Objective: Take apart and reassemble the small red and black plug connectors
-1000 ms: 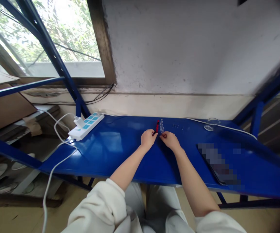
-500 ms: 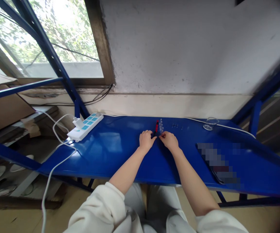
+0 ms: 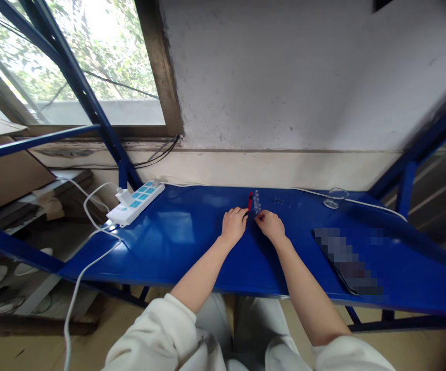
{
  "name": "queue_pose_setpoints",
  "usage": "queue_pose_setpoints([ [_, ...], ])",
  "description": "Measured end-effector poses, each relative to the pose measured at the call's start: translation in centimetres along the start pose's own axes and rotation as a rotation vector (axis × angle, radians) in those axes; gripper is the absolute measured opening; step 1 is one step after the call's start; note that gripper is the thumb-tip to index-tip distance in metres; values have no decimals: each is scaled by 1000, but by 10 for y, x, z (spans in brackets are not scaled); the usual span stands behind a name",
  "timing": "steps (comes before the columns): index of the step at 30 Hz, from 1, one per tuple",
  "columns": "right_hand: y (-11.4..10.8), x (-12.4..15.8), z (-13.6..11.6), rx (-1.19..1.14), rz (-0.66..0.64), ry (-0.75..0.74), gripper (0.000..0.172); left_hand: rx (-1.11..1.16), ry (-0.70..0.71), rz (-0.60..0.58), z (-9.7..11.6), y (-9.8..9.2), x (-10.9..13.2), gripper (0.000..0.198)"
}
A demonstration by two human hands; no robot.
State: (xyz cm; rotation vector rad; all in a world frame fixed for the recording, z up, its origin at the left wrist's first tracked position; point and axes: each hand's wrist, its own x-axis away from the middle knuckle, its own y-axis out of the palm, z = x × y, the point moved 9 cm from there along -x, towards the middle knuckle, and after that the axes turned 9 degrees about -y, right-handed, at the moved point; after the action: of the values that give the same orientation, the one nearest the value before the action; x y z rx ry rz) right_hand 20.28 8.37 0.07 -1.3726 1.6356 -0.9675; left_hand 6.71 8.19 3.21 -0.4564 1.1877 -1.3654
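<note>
Centrally, red tool (image 3: 250, 200) laid beside clear strip (image 3: 256, 200).
Left hand (image 3: 234, 225), right hand (image 3: 271, 225) at near ends; grasps can't be told.

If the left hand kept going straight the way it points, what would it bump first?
Most likely the red stick by its fingertips; the left hand may already be touching it, as depth is hard to judge.

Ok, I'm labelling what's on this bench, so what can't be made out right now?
All in the head view:
- Red tool: near end hidden by the left hand.
- Clear strip: too small for detail, as is the grip of the right hand at its near end.
- Tiny bits: too small to identify.
- Dark flat thing: masked by blocky pixels.
- White cord: cut off by the bottom edge.
</note>
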Motion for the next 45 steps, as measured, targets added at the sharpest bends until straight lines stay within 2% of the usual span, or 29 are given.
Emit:
queue_pose_setpoints([
  [4,-2,2,1,38,-11,24,20,155,-63,27,-8,-2,-4,18],
  [8,-3,2,-2,58,-7,11,20,425,-135,148,-18,-12,-5,14],
  [11,-5,2,-14,39,18,-86,18,549,-171,209,-21,-20,-4,17],
  [15,-6,3,-28,-21,53,-212,17,616,-176,208,-19,-24,-3,18],
  [30,-10,6,-35,51,56,-248,10,634,-163,224,-17,-27,-2,22],
  [33,-9,5,-35,66,60,-255,10,609,-103,224,-12,-28,-1,29],
  [38,-9,6,-35,72,56,-256,14,511,7,148,2,-25,2,39],
  [45,-14,7,-37,51,62,-236,22,474,112,99,16,-26,7,34],
])
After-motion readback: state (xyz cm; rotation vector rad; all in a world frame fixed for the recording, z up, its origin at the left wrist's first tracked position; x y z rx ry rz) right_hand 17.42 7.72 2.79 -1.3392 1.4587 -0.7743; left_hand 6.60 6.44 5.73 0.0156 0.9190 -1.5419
